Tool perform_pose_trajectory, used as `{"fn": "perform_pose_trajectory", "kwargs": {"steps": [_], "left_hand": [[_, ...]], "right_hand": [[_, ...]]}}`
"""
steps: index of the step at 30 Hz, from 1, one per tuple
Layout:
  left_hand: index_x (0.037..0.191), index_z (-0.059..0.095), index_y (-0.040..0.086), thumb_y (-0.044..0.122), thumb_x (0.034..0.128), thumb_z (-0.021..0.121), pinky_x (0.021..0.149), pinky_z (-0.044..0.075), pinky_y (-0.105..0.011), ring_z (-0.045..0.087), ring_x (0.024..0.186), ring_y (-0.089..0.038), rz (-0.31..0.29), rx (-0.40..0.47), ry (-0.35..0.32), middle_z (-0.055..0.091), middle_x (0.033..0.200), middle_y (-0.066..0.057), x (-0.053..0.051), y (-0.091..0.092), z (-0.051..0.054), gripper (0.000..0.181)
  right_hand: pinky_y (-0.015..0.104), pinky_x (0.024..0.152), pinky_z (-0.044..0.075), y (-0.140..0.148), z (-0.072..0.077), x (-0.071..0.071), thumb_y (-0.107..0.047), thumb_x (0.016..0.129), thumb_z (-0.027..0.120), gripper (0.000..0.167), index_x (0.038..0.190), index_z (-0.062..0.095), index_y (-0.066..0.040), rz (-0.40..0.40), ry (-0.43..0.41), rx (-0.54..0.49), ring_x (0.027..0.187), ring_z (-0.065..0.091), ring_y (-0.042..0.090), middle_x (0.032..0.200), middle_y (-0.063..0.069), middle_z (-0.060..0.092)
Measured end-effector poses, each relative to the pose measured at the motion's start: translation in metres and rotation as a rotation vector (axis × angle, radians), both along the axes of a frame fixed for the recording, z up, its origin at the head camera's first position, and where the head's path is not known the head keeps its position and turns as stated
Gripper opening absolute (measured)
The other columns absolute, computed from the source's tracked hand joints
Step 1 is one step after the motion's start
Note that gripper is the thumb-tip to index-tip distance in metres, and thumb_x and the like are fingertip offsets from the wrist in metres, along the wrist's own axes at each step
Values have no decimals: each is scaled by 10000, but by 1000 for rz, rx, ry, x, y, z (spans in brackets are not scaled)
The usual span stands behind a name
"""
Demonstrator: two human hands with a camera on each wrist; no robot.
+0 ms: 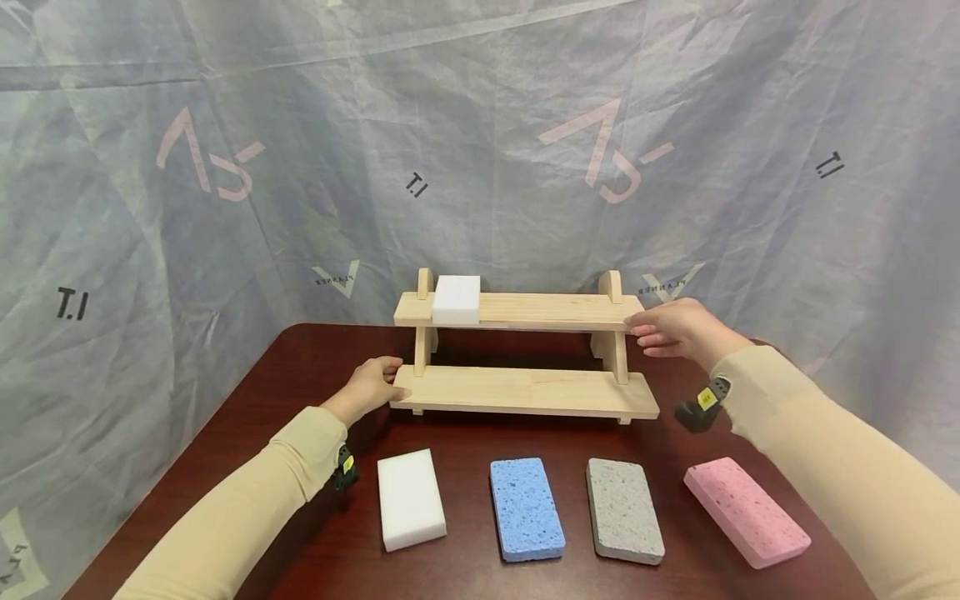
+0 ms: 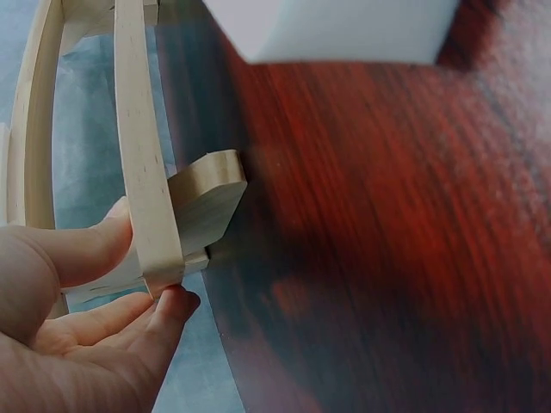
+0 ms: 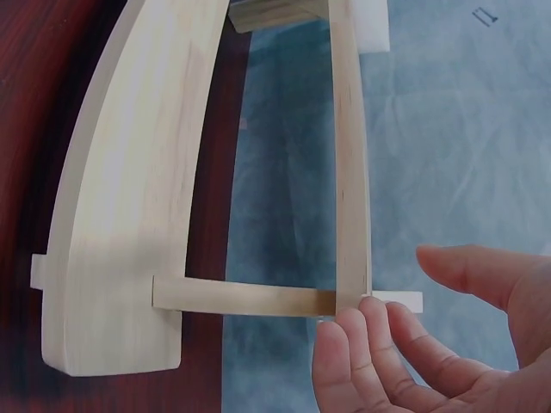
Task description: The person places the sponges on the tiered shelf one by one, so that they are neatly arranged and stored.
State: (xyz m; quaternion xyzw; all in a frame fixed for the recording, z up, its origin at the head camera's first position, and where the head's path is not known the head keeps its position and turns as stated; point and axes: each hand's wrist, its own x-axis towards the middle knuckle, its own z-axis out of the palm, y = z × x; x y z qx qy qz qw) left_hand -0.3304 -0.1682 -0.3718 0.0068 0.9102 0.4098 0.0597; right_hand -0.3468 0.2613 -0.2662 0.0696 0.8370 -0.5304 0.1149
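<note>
A two-tier wooden shelf (image 1: 525,390) stands on the table. My left hand (image 1: 369,385) pinches the left end of its lower board, thumb on one face and fingers at the end, as the left wrist view shows. At the right end of the upper board (image 1: 555,308), my right hand (image 1: 678,332) touches the wood with its fingertips. Its thumb (image 3: 465,267) stays apart from the board in the right wrist view. One white sponge block (image 1: 456,300) sits at the left of the upper board.
In front of the shelf lie a white sponge block (image 1: 411,500), a blue sponge (image 1: 527,510), a grey sponge (image 1: 624,510) and a pink sponge (image 1: 746,512), roughly in a row on the dark red table (image 1: 315,533). Behind hangs a grey cloth (image 1: 480,150).
</note>
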Motion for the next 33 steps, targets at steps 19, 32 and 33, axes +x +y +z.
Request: {"fn": "perform_pose_trajectory", "kwargs": {"steps": [19, 32, 33], "left_hand": [[1458, 378, -25, 18, 899, 666, 1009, 474, -423, 474, 1306, -352, -8, 50, -8, 470, 1423, -237, 0, -1, -2, 630], [1436, 404, -27, 26, 893, 678, 1003, 478, -414, 486, 1292, -345, 0, 39, -21, 490, 1397, -239, 0, -1, -1, 611], [1436, 405, -26, 27, 892, 680, 1006, 476, -414, 485, 1293, -343, 0, 41, -22, 491, 1397, -238, 0, -1, -1, 612]], "right_hand": [[258, 748, 578, 33, 2, 5, -197, 936, 619, 334, 1180, 498, -3, 10, -36, -29, 696, 658, 44, 717, -92, 655], [272, 784, 579, 55, 4, 11, -199, 929, 637, 495, 1292, 419, 58, -4, -66, -31, 712, 664, 39, 727, -89, 661], [272, 792, 577, 57, 4, 11, -202, 933, 631, 511, 1309, 407, 63, 0, -70, -30, 718, 662, 36, 731, -92, 661]]}}
